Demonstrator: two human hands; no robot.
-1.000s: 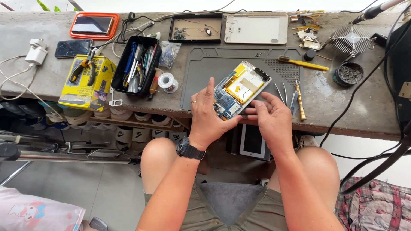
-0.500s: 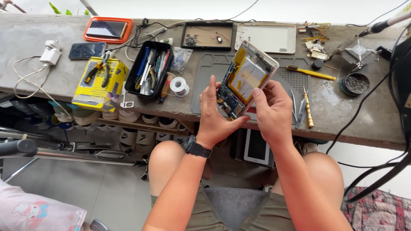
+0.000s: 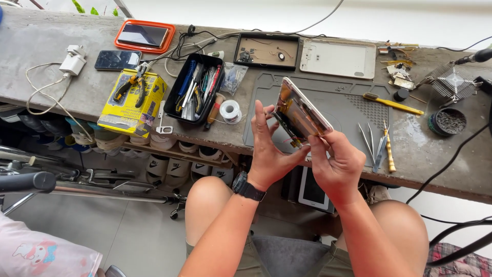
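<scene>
Nearest the camera are the person's bare knees and forearms, the left wrist wearing a black watch (image 3: 249, 188). Above them the left hand (image 3: 269, 149) and right hand (image 3: 335, 161) hold an opened phone (image 3: 300, 114) between them, raised over the tabletop (image 3: 51, 46) and tilted steeply on edge. The left fingers are spread along its near side with the thumb beneath; the right fingers close around its lower corner. The phone shows a pale metal rim, and inside it a yellowish-brown panel with a dark strip of circuit parts at the lower end.

Behind the phone lies a grey work mat (image 3: 348, 105) with tweezers (image 3: 368, 141) and a yellow-handled screwdriver (image 3: 392, 103). To the left sit a roll of solder (image 3: 230, 110), a black tray of tools (image 3: 197, 87) and a yellow box with pliers on it (image 3: 133, 97). Farther back lie a white back cover (image 3: 338, 58), a black frame (image 3: 266, 51) and an orange-edged tablet (image 3: 143, 36).
</scene>
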